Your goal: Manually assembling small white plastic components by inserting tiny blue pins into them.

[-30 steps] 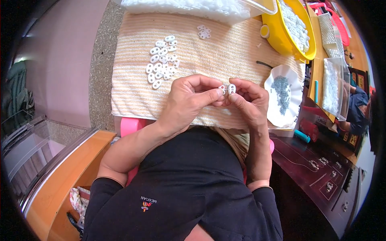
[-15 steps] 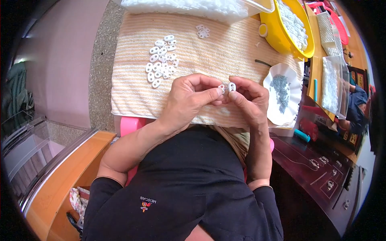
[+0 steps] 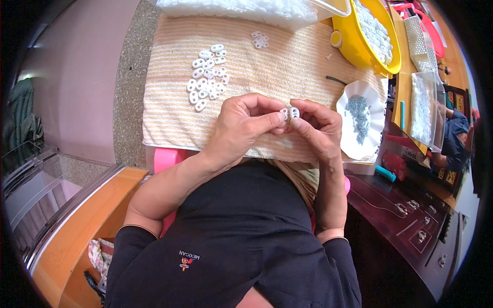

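Over the near part of a striped towel [image 3: 277, 61], both my hands meet fingertip to fingertip. My left hand [image 3: 244, 123] pinches a small white plastic piece with holes [image 3: 284, 112]. Thumb and fingers of my right hand [image 3: 321, 126] close on a white oval two-hole plastic piece [image 3: 294, 112]. The two pieces sit side by side, very close; whether they are joined I cannot tell, as fingertips cover parts of them. Left of my hands lies a loose pile of similar white pieces [image 3: 208, 77]. A smaller cluster of flat white pieces [image 3: 260, 39] rests farther off.
A clear bin of white parts [image 3: 241, 11] stands at the far edge. Right of it is a yellow basin [image 3: 354, 49] of white pieces, with a small yellow-rimmed cap [image 3: 336, 38] beside it. A white fluted dish [image 3: 349, 141] holds small dark pins [image 3: 358, 118]. A dark stick [image 3: 336, 80] lies nearby.
The oval piece in my right fingers has shifted slightly left, closer to the piece in my left hand. Both hands otherwise keep their places.
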Demonstrator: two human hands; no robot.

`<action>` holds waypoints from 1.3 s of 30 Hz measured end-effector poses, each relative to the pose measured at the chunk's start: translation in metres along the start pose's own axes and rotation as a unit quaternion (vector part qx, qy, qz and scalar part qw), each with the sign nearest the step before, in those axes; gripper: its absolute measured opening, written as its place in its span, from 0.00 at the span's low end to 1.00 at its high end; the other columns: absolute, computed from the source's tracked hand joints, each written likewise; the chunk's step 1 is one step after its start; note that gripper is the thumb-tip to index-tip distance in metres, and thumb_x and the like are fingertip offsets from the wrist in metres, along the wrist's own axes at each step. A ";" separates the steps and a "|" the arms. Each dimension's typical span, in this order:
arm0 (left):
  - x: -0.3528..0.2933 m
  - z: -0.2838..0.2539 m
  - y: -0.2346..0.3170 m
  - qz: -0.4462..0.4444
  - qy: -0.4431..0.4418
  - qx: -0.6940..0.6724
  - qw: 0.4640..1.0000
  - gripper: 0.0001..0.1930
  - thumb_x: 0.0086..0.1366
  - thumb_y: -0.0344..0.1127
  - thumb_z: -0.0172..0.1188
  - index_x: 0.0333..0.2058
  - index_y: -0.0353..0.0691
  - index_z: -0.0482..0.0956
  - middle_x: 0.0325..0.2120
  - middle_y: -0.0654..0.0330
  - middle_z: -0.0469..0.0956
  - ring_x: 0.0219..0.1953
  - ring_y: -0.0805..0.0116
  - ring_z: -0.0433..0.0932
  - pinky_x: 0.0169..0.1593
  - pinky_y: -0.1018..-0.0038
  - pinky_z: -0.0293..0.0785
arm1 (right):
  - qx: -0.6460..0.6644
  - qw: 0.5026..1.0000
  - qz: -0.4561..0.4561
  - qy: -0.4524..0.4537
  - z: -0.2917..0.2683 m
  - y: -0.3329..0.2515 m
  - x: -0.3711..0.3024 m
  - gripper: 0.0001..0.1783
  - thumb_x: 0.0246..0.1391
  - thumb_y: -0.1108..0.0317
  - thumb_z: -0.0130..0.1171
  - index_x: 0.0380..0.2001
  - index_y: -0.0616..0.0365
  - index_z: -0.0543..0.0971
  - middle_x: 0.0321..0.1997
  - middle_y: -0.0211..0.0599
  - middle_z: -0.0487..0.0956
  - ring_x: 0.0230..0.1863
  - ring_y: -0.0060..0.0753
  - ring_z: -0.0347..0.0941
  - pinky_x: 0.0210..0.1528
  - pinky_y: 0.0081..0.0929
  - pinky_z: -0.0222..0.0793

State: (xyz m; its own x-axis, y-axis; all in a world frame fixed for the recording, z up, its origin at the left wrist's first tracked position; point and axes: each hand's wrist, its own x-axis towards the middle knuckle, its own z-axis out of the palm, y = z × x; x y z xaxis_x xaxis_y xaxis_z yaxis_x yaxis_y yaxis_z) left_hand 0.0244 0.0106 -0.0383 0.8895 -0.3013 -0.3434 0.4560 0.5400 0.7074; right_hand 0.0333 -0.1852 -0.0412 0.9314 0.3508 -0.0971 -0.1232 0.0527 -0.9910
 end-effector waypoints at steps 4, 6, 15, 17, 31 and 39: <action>0.001 -0.002 -0.001 -0.001 -0.005 0.011 1.000 0.08 0.60 0.25 0.61 0.38 0.28 0.78 0.30 0.56 0.80 0.30 0.73 0.79 0.37 0.79 0.77 | 0.017 1.000 0.006 0.020 0.004 -0.001 -0.001 0.16 0.53 0.79 0.60 0.47 0.67 0.77 0.36 0.35 0.81 0.35 0.22 0.77 0.39 0.18 0.73; 0.001 -0.002 -0.001 -0.003 -0.007 0.018 1.000 0.08 0.60 0.25 0.61 0.38 0.29 0.77 0.30 0.56 0.80 0.31 0.73 0.79 0.38 0.79 0.77 | 0.010 1.000 0.014 0.018 0.004 -0.001 -0.001 0.16 0.53 0.79 0.61 0.47 0.67 0.77 0.36 0.36 0.81 0.36 0.23 0.78 0.40 0.18 0.74; 0.000 -0.002 -0.001 -0.019 -0.007 0.031 0.999 0.08 0.60 0.26 0.62 0.38 0.30 0.78 0.32 0.55 0.81 0.31 0.73 0.79 0.38 0.79 0.78 | 0.036 0.999 0.016 0.015 0.007 -0.002 -0.002 0.16 0.53 0.79 0.60 0.46 0.67 0.77 0.35 0.36 0.81 0.36 0.23 0.78 0.40 0.19 0.74; 0.000 -0.002 -0.002 -0.018 -0.007 0.031 0.999 0.08 0.60 0.26 0.62 0.38 0.30 0.78 0.32 0.56 0.81 0.31 0.73 0.79 0.38 0.79 0.78 | 0.031 0.999 0.020 0.020 0.007 -0.001 -0.003 0.16 0.53 0.79 0.61 0.46 0.67 0.77 0.35 0.36 0.81 0.36 0.23 0.78 0.40 0.18 0.74; 0.001 -0.003 -0.005 -0.048 0.005 -0.021 0.999 0.09 0.59 0.24 0.62 0.38 0.28 0.78 0.30 0.54 0.80 0.30 0.70 0.80 0.37 0.79 0.78 | 0.039 0.999 0.020 0.022 0.006 0.003 -0.004 0.15 0.53 0.79 0.60 0.46 0.67 0.77 0.35 0.37 0.81 0.35 0.23 0.78 0.39 0.18 0.75; -0.001 -0.002 -0.003 -0.068 0.003 -0.044 0.997 0.07 0.59 0.25 0.62 0.37 0.30 0.78 0.30 0.55 0.80 0.30 0.71 0.80 0.37 0.78 0.79 | 0.048 0.998 0.036 0.008 0.001 0.007 -0.005 0.18 0.52 0.79 0.61 0.48 0.69 0.75 0.39 0.41 0.81 0.38 0.28 0.79 0.42 0.21 0.75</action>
State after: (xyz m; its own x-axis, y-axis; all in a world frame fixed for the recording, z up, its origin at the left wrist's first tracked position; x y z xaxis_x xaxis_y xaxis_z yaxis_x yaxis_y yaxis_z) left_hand 0.0222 0.0105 -0.0411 0.8193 -0.3720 -0.4364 0.5730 0.5609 0.5976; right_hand 0.0272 -0.1853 -0.0474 0.9245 0.3415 -0.1696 -0.2208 0.1168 -0.9683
